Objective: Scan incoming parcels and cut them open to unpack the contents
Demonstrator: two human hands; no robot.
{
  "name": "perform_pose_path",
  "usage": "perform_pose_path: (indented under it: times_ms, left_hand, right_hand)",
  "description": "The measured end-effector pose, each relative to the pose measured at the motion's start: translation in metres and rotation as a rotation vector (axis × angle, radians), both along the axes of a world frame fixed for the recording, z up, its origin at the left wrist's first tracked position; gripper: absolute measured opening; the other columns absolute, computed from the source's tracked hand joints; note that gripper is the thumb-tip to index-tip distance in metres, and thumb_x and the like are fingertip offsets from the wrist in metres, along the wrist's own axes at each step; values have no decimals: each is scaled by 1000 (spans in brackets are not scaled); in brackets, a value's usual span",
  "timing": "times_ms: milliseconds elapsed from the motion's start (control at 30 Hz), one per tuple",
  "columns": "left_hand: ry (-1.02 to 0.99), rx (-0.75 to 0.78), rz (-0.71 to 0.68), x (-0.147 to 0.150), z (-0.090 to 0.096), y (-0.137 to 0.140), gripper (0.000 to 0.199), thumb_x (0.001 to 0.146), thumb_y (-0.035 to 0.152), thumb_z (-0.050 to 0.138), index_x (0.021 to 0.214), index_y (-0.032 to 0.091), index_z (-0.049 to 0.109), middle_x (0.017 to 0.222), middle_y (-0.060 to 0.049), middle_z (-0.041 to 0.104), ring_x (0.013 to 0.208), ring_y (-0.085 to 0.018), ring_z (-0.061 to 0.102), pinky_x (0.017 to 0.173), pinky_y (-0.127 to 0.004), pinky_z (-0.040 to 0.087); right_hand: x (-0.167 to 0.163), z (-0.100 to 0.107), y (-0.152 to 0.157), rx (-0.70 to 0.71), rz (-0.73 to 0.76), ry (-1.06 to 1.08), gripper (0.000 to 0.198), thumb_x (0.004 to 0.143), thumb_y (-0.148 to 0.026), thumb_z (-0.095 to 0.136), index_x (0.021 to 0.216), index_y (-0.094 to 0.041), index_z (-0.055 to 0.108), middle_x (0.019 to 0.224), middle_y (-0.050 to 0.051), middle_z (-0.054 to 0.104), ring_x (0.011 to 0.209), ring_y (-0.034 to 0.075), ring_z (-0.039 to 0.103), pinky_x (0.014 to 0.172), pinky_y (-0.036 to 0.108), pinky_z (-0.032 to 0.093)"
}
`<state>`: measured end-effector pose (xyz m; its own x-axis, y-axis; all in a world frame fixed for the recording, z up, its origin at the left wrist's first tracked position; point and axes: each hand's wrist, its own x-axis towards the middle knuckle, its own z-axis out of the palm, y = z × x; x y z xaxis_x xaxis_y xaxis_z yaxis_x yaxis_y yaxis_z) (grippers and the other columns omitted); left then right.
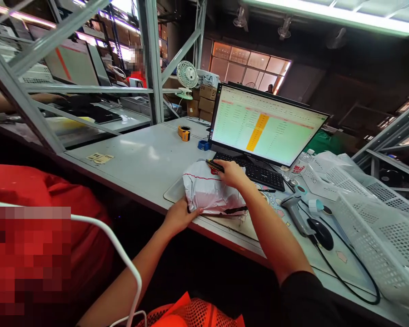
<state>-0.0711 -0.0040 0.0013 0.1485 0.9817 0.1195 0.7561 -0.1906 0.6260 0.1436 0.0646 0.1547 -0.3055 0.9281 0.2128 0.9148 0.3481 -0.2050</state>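
A white plastic mailing bag (pixel 206 195) with a thin red line across it lies near the front edge of the desk, plump with its contents hidden. My left hand (pixel 179 218) grips its near left corner, thumb along the lower edge. Over the top right of the bag, my right hand (pixel 232 173) is closed around a slim black-and-yellow tool that looks like a box cutter (pixel 215 165). Its tip points left, at the bag's upper edge; whether it touches the plastic I cannot tell.
Behind the bag stand a keyboard (pixel 264 175) and a monitor (pixel 266 127). A barcode scanner (pixel 297 215), a mouse (pixel 321 234) and white perforated baskets (pixel 371 245) are on the right. Tape rolls (pixel 184 133) lie farther back. A metal frame (pixel 153 63) rises at left, where a person in red sits.
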Motion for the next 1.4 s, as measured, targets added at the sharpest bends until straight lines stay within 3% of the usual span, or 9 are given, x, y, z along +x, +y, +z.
perform_pose_path:
  times_ms: [333,600,767,833,933,1033,1133,1233,1400]
  left_hand:
    - [36,41,-81,-1,0,1,59,93,65,55,123,15,67,120,-18,73,111,-39,70,90,-43,54]
    - [-11,73,-129,-2,-1,7,61,83,67,67,114,15,71,114,-19,75,115,-41,68,98,-47,54]
    - [-360,336,177,-10,45,20,65,95,58,58,141,12,55,125,-15,73,110,-30,72,97,-43,55]
    - [-384,551,57,-1,74,31,52,103,50,53,137,12,58,129,-13,71,117,-26,68,106,-40,51]
    - [-187,628,-399,26,102,56,36,104,39,55,130,17,67,129,-9,71,122,-24,64,110,-39,48]
    - [71,533,-681,55,98,83,34,99,33,64,129,20,72,139,-11,67,130,-29,60,115,-46,44]
    - [137,464,-700,68,79,97,27,98,31,66,122,23,77,138,-11,68,128,-29,62,114,-46,44]
    - [106,482,-671,70,69,95,21,100,28,62,111,21,79,121,-9,74,114,-26,66,105,-42,47]
    - [103,623,-597,69,70,81,22,100,24,51,94,15,70,98,-10,72,97,-24,63,94,-39,46]
  right_hand:
    - [73,2,-88,-89,-108,-278,64,89,-13,60,149,-37,63,110,7,78,92,27,73,80,33,51]
    - [166,-25,-184,-54,-217,-120,55,87,-34,60,141,-38,70,95,10,78,74,30,71,66,36,48]
    - [218,-67,-194,37,-326,84,57,93,-49,55,148,-38,63,110,11,77,88,34,74,73,43,54]
    - [227,-93,-186,90,-387,113,58,96,-50,49,150,-33,62,108,12,76,90,34,73,78,45,55]
    - [229,-133,-173,135,-488,73,58,99,-45,42,150,-28,63,97,13,71,82,31,69,77,46,56]
    - [223,-166,-170,219,-517,26,55,98,-40,41,145,-27,67,102,14,67,88,31,66,82,46,56]
    - [219,-181,-172,274,-501,16,53,99,-41,43,141,-26,70,109,16,67,98,32,64,91,50,55]
    - [214,-167,-167,299,-484,47,47,97,-43,48,130,-23,76,116,17,68,105,34,63,96,53,53]
    - [165,-85,-116,469,-275,279,40,101,-40,50,123,-17,74,120,15,70,113,29,64,104,45,50]
